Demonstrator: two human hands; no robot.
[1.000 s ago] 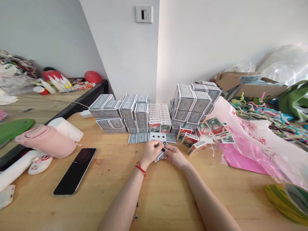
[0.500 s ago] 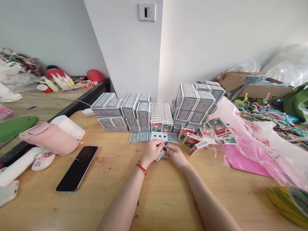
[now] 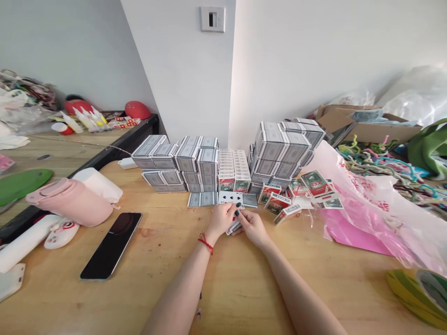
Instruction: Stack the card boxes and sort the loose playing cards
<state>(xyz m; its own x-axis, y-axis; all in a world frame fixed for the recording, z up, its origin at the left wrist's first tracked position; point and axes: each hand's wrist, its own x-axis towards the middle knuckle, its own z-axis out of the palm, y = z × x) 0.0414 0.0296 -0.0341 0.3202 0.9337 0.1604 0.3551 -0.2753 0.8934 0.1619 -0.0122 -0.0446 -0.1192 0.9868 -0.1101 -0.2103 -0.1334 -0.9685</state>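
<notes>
Slightly shifted, the left hand [image 3: 220, 219] and right hand [image 3: 256, 228] pinch playing cards [image 3: 234, 227] between them.

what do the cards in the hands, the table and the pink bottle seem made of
Held cards: probably coated paper card; thin, with crisp edges and print.
Table: wood or wood-look board, satin; faint grain, soft sheen.
Pink bottle: matte plastic or painted metal, the look leaves it open; even colour, soft highlights.

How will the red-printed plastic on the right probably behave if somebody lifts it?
The red-printed plastic is probably floppy, since it lies in creases. It looks light, being thin and translucent. Lifting might disturb the card boxes at its left edge.
</notes>
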